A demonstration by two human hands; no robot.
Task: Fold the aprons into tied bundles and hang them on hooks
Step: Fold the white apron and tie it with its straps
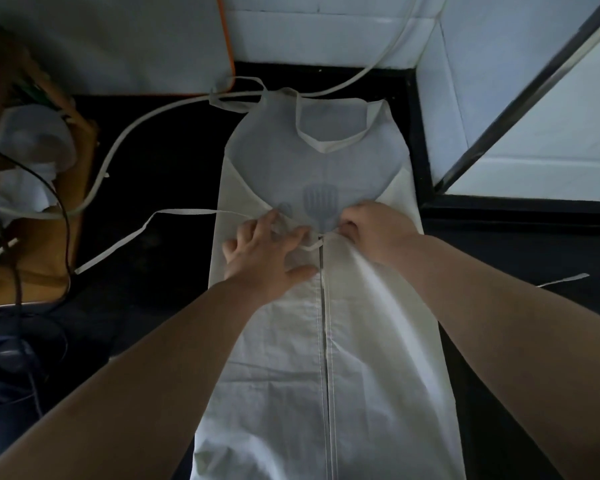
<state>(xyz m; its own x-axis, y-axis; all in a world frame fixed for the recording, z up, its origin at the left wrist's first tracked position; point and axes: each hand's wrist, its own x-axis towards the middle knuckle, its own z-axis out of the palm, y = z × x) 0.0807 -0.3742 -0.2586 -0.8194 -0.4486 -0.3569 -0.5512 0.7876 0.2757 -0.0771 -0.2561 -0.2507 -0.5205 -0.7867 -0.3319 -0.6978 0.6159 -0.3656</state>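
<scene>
Right hand (pixel 373 227) pinches apron (pixel 284 358), left hand (pixel 265 252) flat

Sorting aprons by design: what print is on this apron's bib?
Grey slotted-spatula print on the cream apron, showing faintly; head view.

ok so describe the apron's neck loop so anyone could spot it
Start at the pale apron spread on the dark counter and follow it to its far bib end. The neck loop lies there on the cloth as a short closed V, unlike the long ties that trail off leftwards.
</scene>
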